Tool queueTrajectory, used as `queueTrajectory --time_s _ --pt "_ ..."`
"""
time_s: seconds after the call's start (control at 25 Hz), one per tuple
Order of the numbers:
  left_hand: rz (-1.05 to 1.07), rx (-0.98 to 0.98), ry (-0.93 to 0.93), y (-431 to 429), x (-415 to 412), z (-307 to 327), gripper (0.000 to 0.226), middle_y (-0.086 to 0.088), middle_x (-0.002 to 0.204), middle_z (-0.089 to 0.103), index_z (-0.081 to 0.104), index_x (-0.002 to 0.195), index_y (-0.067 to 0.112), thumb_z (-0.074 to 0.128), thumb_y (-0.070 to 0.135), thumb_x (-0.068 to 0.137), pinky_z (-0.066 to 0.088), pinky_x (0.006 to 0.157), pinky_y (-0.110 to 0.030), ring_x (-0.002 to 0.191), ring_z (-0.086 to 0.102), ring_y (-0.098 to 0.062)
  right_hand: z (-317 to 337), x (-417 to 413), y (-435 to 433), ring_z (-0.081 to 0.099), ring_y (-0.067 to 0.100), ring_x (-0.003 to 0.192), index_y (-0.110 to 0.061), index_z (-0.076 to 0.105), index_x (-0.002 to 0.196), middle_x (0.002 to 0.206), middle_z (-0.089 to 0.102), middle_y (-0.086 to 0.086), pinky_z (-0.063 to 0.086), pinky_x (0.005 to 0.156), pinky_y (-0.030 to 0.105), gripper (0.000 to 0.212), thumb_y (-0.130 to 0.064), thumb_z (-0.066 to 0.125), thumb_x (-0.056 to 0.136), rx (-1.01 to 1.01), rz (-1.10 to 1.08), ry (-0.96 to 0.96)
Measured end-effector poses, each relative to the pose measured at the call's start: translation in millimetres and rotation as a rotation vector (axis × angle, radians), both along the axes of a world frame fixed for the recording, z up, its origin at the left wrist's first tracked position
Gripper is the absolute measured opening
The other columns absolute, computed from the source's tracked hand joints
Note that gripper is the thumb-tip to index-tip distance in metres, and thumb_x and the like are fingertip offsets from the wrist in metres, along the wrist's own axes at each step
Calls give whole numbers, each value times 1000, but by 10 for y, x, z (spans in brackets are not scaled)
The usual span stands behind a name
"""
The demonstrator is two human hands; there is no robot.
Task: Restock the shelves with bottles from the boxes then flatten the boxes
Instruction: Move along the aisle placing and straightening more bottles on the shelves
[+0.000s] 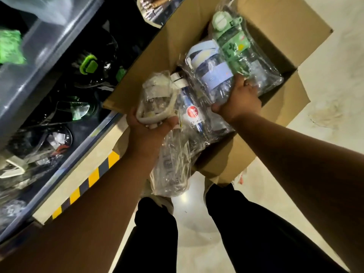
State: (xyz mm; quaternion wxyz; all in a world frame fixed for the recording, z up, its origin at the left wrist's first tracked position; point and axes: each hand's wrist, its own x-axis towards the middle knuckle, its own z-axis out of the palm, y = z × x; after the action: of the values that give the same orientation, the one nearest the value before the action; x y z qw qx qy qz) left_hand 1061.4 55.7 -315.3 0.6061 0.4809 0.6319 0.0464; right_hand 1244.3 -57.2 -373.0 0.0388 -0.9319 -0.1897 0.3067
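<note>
Gripping wrapped bottles (169, 154) (214, 79), two hands (151, 129) (238, 99) above one box (275, 22).

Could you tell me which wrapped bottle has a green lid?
The green bottle, at the far end of the box beyond the right hand; the others have cream, lilac or white lids.

A pale, glossy floor (334, 85) fills the right side and the lower middle, and a soft white spot of light is reflected in it. On this floor, at the right, there is a faint brownish stain (327, 117). A tape with yellow and black stripes (84, 184) runs diagonally along a cream ledge at the left. Two legs in black trousers (157, 233) stand at the bottom, and light beige shoes (146, 192) are partly visible. At the top left, a bright green fuzzy thing (9, 46) is blurred.
</note>
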Motion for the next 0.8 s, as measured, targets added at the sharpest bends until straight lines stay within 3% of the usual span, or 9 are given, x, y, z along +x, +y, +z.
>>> queueTrajectory --time_s 0.12,0.24,0.32,0.4,0.48,0.56,0.64,0.72,0.8 --pt "12 -11 -42 27 -29 173 89 4 127 57 34 147 13 86 15 76 54 75 -8 104 63 -10 302 -199 -250 50 34 122 -16 33 141 136 52 13 47 97 45 95 -47 82 66 177 -132 138" --pt "47 -72 -127 87 -97 563 82 -10 128 66 51 136 4 91 17 67 57 95 -44 115 67 -24 945 -566 -477 61 21 109 -15 43 133 123 61 0 54 91 42 86 -37 89 63 437 -431 386" --pt "16 -111 -234 164 -142 965 75 -14 126 68 59 131 4 90 24 65 52 100 -55 117 66 -29 1524 -768 -532 65 13 105 -14 46 133 120 63 -3 55 84 28 79 -23 89 69 551 -502 470" --pt "-46 -161 -316 206 -223 1556 74 -15 124 69 63 129 5 88 31 65 50 101 -58 117 65 -33 2215 -991 -503 67 5 98 -15 50 128 113 67 -6 53 76 19 70 -14 88 70 641 -509 540" --pt "-70 -167 -424 214 -324 2204 64 -18 125 68 63 128 3 84 25 72 49 102 -59 117 65 -35 2918 -1178 -459 68 -1 88 -18 54 117 100 70 -10 51 72 15 57 -7 86 71 724 -505 534" --pt "-73 -151 -504 203 -483 2906 58 -21 126 66 61 129 1 80 19 77 48 101 -63 117 64 -37 3642 -1414 -398 68 -2 85 -15 53 118 98 70 -10 51 72 15 65 -14 90 65 788 -494 495" --pt "-47 -162 -540 216 -650 3514 71 -24 128 64 57 131 1 84 25 70 46 98 -70 116 63 -39 4220 -1615 -378 68 2 89 -18 51 122 101 71 -10 52 77 20 78 -29 93 56 850 -485 464" --pt "-9 -156 -575 262 -897 4189 83 -20 126 65 54 133 5 87 28 60 45 97 -71 113 63 -38 4809 -1837 -357 67 -2 87 -27 51 119 96 71 -22 52 75 18 72 -20 93 62 913 -450 446" --pt "-12 -183 -627 271 -1183 4721 87 -18 132 63 47 142 8 87 17 65 48 101 -62 118 63 -36 5296 -2038 -350 66 -6 85 -23 49 126 94 69 -25 50 73 12 73 -9 88 67 978 -368 445"
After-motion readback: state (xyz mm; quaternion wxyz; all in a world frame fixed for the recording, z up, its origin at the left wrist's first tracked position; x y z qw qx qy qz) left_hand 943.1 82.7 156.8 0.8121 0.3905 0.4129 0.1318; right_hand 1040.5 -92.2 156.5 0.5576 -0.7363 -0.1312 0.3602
